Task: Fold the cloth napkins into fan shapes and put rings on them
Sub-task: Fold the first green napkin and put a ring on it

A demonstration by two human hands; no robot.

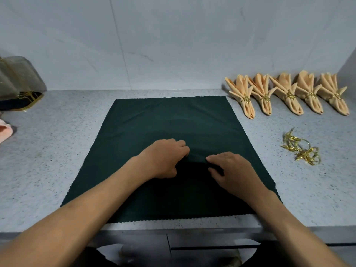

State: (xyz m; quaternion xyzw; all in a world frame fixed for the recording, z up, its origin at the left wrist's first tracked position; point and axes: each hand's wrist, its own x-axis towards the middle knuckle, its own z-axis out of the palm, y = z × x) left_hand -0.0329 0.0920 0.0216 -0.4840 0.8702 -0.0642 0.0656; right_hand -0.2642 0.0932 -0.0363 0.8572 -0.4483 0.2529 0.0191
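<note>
A dark green cloth napkin (169,120) lies spread flat on the speckled grey counter (57,151). Near its middle, my left hand (165,158) and my right hand (231,170) each pinch the cloth, raising a small ridge between them. Several peach napkins (287,95), folded into fans and bound with gold rings, lie in a row at the back right. A small pile of loose gold leaf-shaped rings (300,149) sits right of the green napkin.
A sheer gold-trimmed pouch on a dark tray (19,87) stands at the back left. A pink cloth (4,132) shows at the left edge. A tiled wall closes the back; the counter's front edge runs below the napkin.
</note>
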